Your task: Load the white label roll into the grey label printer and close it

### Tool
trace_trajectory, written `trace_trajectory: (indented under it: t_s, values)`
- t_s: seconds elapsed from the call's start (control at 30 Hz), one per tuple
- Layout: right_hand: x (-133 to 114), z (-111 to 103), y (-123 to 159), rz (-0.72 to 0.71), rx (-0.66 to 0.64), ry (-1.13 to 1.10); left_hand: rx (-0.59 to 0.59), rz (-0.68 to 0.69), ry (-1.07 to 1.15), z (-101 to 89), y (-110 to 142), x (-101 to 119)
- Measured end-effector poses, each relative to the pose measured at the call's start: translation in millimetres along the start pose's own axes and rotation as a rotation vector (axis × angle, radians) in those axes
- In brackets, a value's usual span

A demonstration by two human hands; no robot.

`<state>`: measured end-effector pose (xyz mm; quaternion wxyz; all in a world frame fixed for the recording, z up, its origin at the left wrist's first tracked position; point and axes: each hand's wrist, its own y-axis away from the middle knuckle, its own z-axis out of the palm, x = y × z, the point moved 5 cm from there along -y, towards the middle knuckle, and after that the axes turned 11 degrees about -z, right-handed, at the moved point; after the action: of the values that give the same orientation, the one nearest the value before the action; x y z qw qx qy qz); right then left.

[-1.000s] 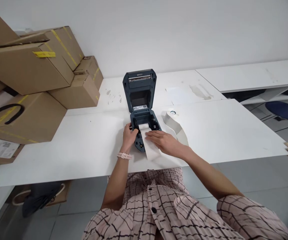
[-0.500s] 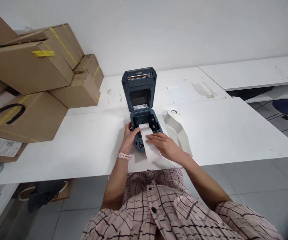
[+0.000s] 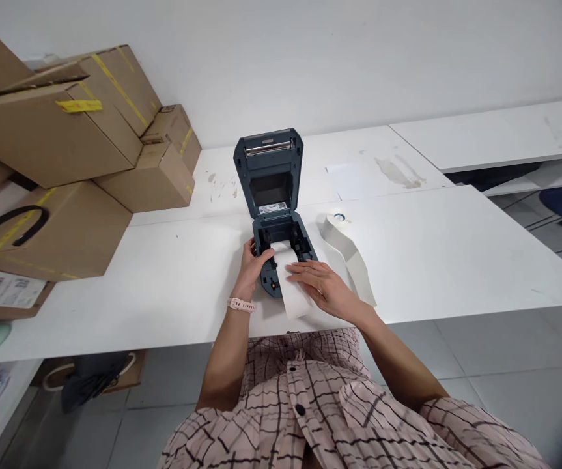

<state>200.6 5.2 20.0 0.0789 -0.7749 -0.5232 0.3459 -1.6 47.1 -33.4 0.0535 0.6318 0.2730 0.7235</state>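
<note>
1. The table [image 3: 422, 254] stretches out in front of me.
2. Boxes [image 3: 60, 137] pile up at its left end.
3. The printer [image 3: 269, 221] sits before me, lid raised.
4. A loose strip [image 3: 349, 251] lies just right of it.
5. The paper [image 3: 291, 296] runs from inside the printer over its front.
6. My right hand [image 3: 322, 281] rests on the paper, fingers outstretched.
7. My left hand [image 3: 251, 268] grips the printer's left side.
8. A band [image 3: 241, 304] circles my left wrist.

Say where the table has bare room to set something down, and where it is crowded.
Bare: the table right of the loose paper strip, and a patch between the stacked boxes and the left hand. Crowded: around the open printer and the left end.
</note>
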Motion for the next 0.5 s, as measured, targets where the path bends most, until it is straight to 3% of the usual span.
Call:
trace_trajectory:
  t_s: [0.3,0.5]
  values:
    - [-1,-2,2,0.022,0.003,-0.030,0.004,0.005,-0.026,0.4,0,0]
    - [-3,4,2,0.053,-0.009,0.007,0.184,0.156,-0.230,0.0,28,0]
